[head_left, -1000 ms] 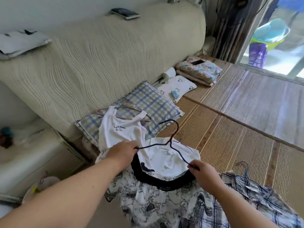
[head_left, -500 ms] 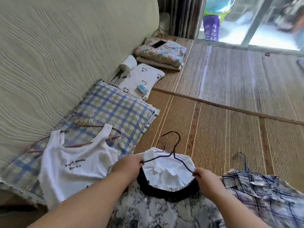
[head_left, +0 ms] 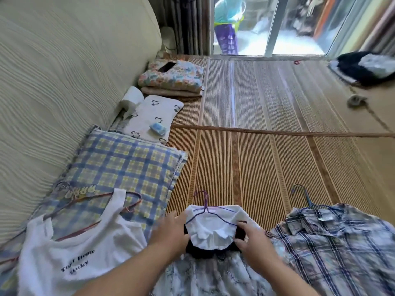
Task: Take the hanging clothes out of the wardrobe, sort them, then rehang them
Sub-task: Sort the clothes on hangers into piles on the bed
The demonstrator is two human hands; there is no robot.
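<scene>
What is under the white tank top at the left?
The white tank top lies on the plaid pillow, a reddish hanger threaded inside, partly covered by the fabric.

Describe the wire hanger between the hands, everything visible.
The hanger is thin purple wire with a twisted neck and a small hook that points away from the person, over the mat. It lies flat, and its two arms slope down across the white collar of a printed dress. Its left end reaches the left hand, and its right end reaches the thumb of the right hand. Blur hides whether either hand grips it.
</scene>
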